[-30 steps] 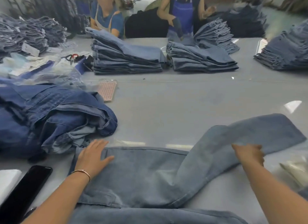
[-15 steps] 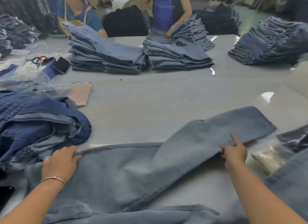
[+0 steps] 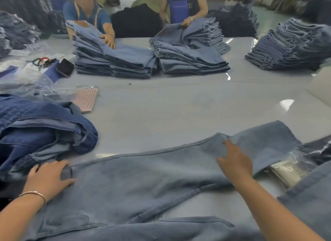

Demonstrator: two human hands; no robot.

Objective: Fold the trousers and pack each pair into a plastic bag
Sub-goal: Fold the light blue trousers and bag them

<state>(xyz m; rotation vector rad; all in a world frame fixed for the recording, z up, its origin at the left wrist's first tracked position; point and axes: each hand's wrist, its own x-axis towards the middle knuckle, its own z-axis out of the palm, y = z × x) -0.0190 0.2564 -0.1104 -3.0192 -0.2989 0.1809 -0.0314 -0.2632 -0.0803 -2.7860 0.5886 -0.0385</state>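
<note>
Left hand (image 3: 47,178): fingers spread, pressing flat on the waistband end. Right hand (image 3: 234,162): fingers splayed, flat on the folded leg. Trousers (image 3: 143,178): light-blue denim, lying across the near edge of the grey table (image 3: 179,111), legs doubled over.

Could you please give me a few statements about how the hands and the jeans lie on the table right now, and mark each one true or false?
1. The left hand lies flat on the light blue trousers near their left end. True.
2. The right hand holds a plastic bag in the air. False: it rests with spread fingers on the trouser leg.
3. A heap of darker blue jeans lies to the left of the trousers. True.
4. A black phone lies near the left folded stack. True.
5. The far side of the table holds no folded jeans. False: several folded stacks sit there.
</note>
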